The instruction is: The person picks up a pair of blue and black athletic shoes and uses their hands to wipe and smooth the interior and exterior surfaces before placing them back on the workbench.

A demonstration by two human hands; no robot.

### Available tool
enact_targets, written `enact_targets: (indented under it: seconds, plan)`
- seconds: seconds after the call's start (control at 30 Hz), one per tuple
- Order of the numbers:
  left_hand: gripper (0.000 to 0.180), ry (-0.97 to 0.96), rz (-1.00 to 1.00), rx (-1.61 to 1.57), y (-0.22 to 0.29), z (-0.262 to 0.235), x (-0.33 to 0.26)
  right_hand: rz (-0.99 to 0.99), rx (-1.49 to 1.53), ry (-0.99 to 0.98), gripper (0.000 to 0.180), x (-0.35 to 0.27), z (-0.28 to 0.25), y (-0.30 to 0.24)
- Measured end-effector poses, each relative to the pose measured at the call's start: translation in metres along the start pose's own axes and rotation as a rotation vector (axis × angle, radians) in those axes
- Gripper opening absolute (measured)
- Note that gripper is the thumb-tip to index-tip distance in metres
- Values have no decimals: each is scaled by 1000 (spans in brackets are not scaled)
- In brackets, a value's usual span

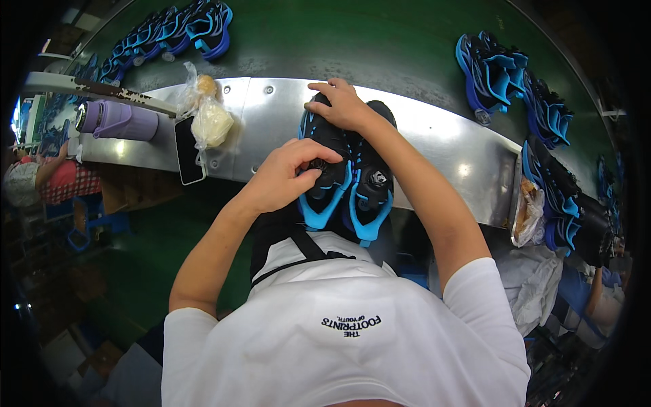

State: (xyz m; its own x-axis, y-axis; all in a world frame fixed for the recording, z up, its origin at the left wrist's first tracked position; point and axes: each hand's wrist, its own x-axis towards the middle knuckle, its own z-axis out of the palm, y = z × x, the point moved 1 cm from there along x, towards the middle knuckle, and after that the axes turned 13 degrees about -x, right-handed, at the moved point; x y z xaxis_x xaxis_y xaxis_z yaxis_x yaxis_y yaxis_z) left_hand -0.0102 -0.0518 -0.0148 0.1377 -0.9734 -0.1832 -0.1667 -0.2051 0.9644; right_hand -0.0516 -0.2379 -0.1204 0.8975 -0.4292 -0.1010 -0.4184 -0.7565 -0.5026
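Two black sports shoes with bright blue trim lie side by side at the metal ledge's near edge, heels toward me. My left hand (288, 173) bends over the left shoe (317, 216), thumb and forefinger at the round dial (317, 165) on its tongue. Across that shoe's toe lies my right hand (341, 107), gripping it, with the forearm passing above the right shoe (371, 146). A matching dial (378, 178) shows uncovered on the right shoe. The left shoe's toe is partly hidden under my right hand.
On the metal ledge (254, 108) to the left are a purple bottle (129, 121), a phone (190, 152) and bagged food (211, 123). Similar shoes (208, 28) line the green surface; more shoes (489, 71) stand right, near a tray (517, 203). Other people sit at both sides.
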Motion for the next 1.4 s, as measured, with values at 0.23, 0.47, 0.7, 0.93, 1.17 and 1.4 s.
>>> enact_targets:
  seconds: [0.23,0.47,0.7,0.93,1.17,1.4]
  plan:
    - [36,340,-12,140,-4,18,-9,-43,85,41,50,0,4,6]
    - [27,231,307,176,26,19,-29,-14,201,120,39,10,4,17]
    - [33,483,-481,-1073,4,29,-42,72,124,301,31,11,6,13]
    - [20,329,-163,128,-13,43,-20,84,172,305,30,15,11,15]
    - [23,413,-357,-730,-17,41,-33,-142,-2,428,21,-11,-28,4]
    - [21,309,-452,-885,-28,34,-39,-332,411,-246,26,-102,-77,-48]
